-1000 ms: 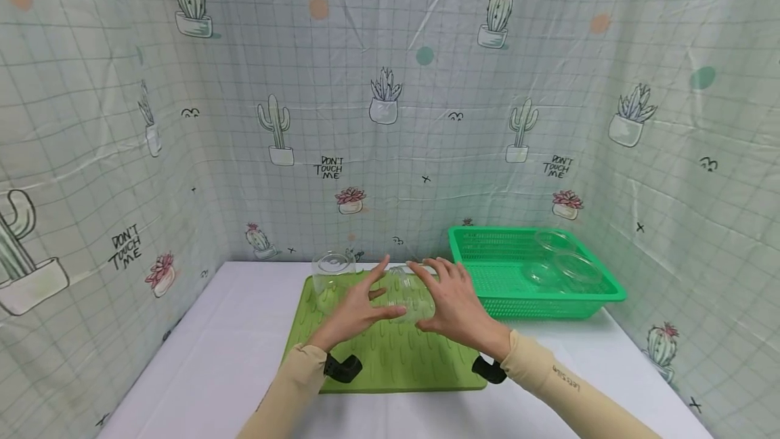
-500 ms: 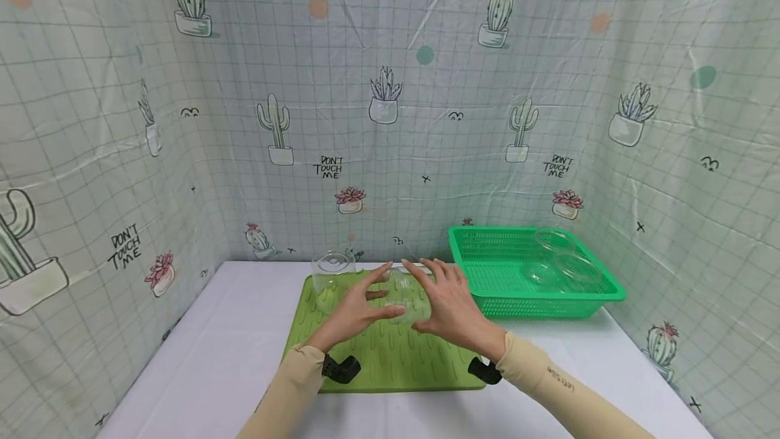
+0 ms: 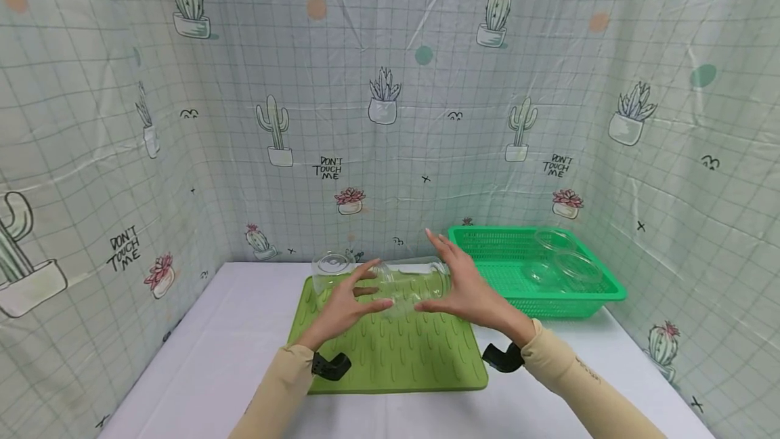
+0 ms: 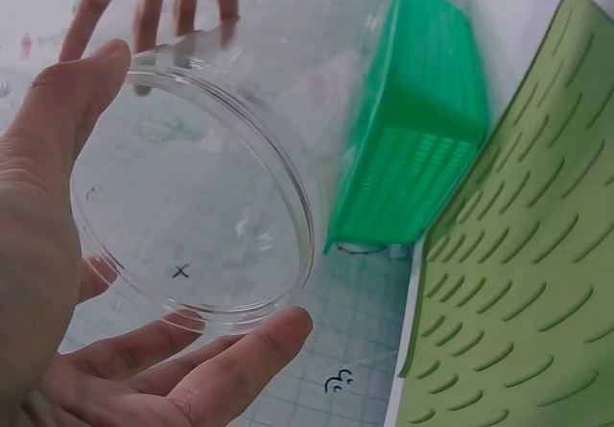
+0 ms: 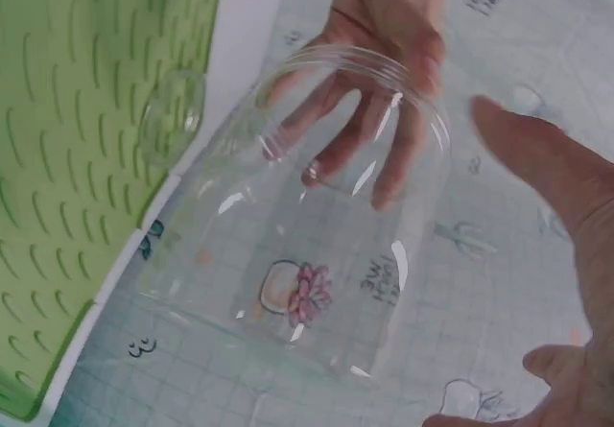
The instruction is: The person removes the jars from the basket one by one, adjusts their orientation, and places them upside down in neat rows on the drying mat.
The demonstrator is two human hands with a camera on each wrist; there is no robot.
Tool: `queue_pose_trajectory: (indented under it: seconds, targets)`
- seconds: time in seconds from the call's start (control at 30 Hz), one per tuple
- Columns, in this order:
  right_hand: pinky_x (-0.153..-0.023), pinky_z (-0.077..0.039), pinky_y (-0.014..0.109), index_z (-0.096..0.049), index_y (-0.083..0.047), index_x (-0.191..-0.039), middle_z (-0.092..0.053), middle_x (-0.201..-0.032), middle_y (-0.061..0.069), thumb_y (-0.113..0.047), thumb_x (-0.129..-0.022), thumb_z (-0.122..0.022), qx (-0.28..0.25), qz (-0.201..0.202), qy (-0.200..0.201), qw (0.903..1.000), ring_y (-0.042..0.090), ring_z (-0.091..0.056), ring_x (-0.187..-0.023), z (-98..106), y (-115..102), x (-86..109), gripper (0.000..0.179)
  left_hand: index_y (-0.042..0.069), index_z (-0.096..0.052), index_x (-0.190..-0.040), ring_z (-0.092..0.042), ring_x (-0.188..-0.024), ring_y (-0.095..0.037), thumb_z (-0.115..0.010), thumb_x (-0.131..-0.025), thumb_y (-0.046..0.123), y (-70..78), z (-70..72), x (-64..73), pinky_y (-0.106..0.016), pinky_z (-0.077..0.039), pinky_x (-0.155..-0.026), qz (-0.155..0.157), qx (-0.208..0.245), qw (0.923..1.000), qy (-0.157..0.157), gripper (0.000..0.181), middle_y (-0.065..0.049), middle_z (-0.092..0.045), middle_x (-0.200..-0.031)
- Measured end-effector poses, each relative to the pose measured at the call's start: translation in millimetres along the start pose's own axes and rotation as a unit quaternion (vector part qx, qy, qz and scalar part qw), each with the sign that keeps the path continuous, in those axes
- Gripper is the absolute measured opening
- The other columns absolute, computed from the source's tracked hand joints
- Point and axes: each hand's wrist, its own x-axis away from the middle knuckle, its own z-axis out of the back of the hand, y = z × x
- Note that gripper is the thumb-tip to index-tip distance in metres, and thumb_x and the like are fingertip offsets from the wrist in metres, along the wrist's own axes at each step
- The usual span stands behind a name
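Observation:
A clear jar (image 3: 420, 281) lies sideways in the air over a green mat (image 3: 402, 358). My left hand (image 3: 344, 300) holds it at its ringed rim, thumb on one side and fingers on the other, as the left wrist view shows. At the jar's other end, my right hand (image 3: 472, 290) has its thumb and fingers spread. In the right wrist view, the right thumb (image 5: 537, 158) stands apart from the jar wall. Another clear jar (image 3: 332, 266) stands on the mat's back left corner, partly behind the left hand.
A green basket (image 3: 548, 307) stands at the back right, holding several clear round pieces (image 3: 575, 269). White cloth covers the table (image 3: 213, 358). Behind and at both sides hangs a cactus-print curtain (image 3: 390, 154).
My right hand has moved right and its fingers have spread wider. More of the jar shows between the hands. The left hand has shifted slightly left; the basket and standing jar stay put.

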Motion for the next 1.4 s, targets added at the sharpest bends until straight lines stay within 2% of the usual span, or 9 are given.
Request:
queue_pose_trajectory:
  seconds: [0.2,0.27,0.33,0.47,0.7,0.77,0.87,1.1,1.4]
  targets:
    - [-0.108,-0.028,0.068,-0.004,-0.038,-0.155,-0.008,-0.163,0.01,-0.046,-0.086,-0.071,-0.119,-0.063,0.022,0.9907,0.04,-0.015,-0.147,10,4,-1.3,0.096,0.03,-0.032,-0.151,-0.055,-0.125,-0.036,-0.075,-0.084,0.035,6.4,6.3,-0.3,-0.048,-0.054,-0.092,0.001,0.001,0.9998,0.021,0.08,-0.015,-0.044,-0.144]
    - [-0.109,-0.029,0.067,-0.002,-0.038,-0.155,-0.006,-0.163,0.012,-0.044,-0.093,-0.062,-0.169,-0.093,0.02,0.9811,0.042,-0.016,-0.147,12,7,-2.7,0.087,0.03,-0.032,-0.151,-0.055,-0.125,-0.035,-0.076,-0.084,0.033,7.3,8.5,-1.0,-0.048,-0.054,-0.092,-0.001,0.005,0.9996,0.027,0.08,-0.015,-0.043,-0.146]
    - [-0.11,-0.03,0.065,0.0,-0.037,-0.155,-0.005,-0.163,0.015,-0.046,-0.097,-0.053,-0.235,-0.125,0.008,0.9639,0.044,-0.016,-0.146,15,11,-4.4,0.079,0.03,-0.032,-0.151,-0.055,-0.125,-0.035,-0.076,-0.085,0.03,8.8,10.5,-1.6,-0.047,-0.053,-0.093,0.0,0.009,0.9995,0.031,0.08,-0.015,-0.042,-0.146]
    - [-0.108,-0.037,0.059,0.006,-0.037,-0.155,-0.002,-0.162,0.015,-0.061,-0.097,-0.041,-0.359,-0.189,-0.046,0.9126,0.044,-0.015,-0.146,15,21,-6.5,0.079,0.032,-0.031,-0.151,-0.054,-0.126,-0.036,-0.075,-0.085,0.029,11.7,14.2,-2.1,-0.048,-0.053,-0.095,-0.004,0.013,0.9992,0.038,0.079,-0.015,-0.041,-0.147]
    - [-0.101,-0.045,0.056,0.007,-0.036,-0.154,0.002,-0.161,0.02,-0.071,-0.091,-0.041,-0.559,-0.23,-0.111,0.7885,0.05,-0.012,-0.145,2,37,-8.4,0.087,0.032,-0.029,-0.152,-0.054,-0.126,-0.036,-0.076,-0.084,0.035,13.0,16.5,-1.7,-0.05,-0.052,-0.095,-0.006,0.003,0.9993,0.037,0.082,-0.013,-0.041,-0.148]
    - [-0.101,-0.045,0.058,0.008,-0.035,-0.155,0.004,-0.161,0.021,-0.072,-0.09,-0.041,-0.582,-0.232,-0.125,0.7694,0.051,-0.013,-0.144,-2,39,-9.5,0.089,0.032,-0.028,-0.152,-0.054,-0.126,-0.036,-0.076,-0.084,0.037,11.4,16.1,-1.9,-0.049,-0.052,-0.095,-0.006,0.001,0.9994,0.034,0.083,-0.014,-0.041,-0.148]
    - [-0.102,-0.043,0.059,0.011,-0.032,-0.155,0.004,-0.16,0.024,-0.07,-0.091,-0.04,-0.586,-0.226,-0.143,0.7645,0.052,-0.015,-0.143,-9,40,-11.0,0.09,0.033,-0.029,-0.152,-0.053,-0.126,-0.036,-0.076,-0.083,0.037,10.1,15.5,-1.9,-0.05,-0.052,-0.095,-0.004,0.003,0.9995,0.03,0.083,-0.016,-0.04,-0.148]
    - [-0.103,-0.044,0.058,0.007,-0.034,-0.155,-0.008,-0.158,0.026,-0.058,-0.096,-0.045,-0.571,-0.23,-0.143,0.7751,0.051,-0.025,-0.141,-24,37,-12.7,0.082,0.031,-0.03,-0.151,-0.053,-0.126,-0.038,-0.075,-0.085,0.032,5.1,16.7,2.6,-0.051,-0.052,-0.094,0.002,0.015,0.9995,0.029,0.08,-0.017,-0.04,-0.147]
    - [-0.109,-0.038,0.057,-0.009,-0.024,-0.156,-0.006,-0.158,0.026,-0.051,-0.099,-0.047,-0.558,-0.226,-0.133,0.7876,0.053,-0.025,-0.14,-32,37,-16.1,0.074,0.025,-0.023,-0.155,-0.049,-0.13,-0.039,-0.074,-0.086,0.034,-2.8,18.1,6.1,-0.052,-0.051,-0.097,0.01,0.008,0.9997,0.021,0.086,-0.019,-0.036,-0.151]
